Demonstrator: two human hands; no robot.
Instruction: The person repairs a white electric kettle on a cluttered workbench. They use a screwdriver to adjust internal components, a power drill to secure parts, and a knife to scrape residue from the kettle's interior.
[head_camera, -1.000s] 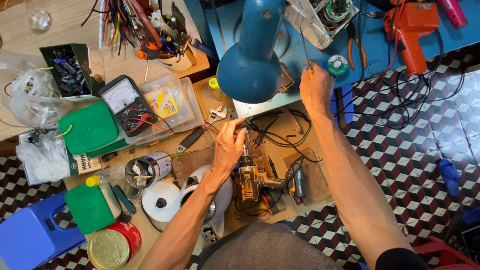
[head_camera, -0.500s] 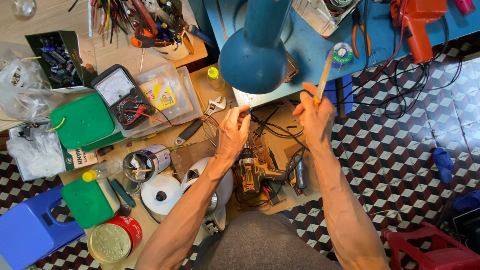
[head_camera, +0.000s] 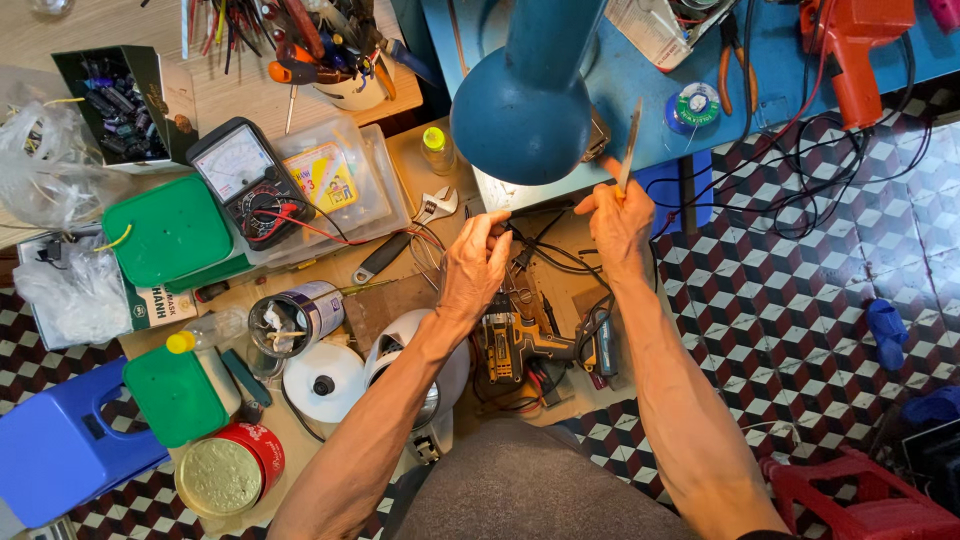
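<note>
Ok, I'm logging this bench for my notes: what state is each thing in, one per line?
left hand: fingers pinched on a dark wire
right hand: closed on a thin tool, tip up
thin tool: held upright
cordless drill: lying on its side
adjustable wrench: lying flat, unheld
multimeter: face up, leads plugged in
red-rimmed tin: lid on
blue lamp: shade facing down; lit or not, cannot tell
</note>
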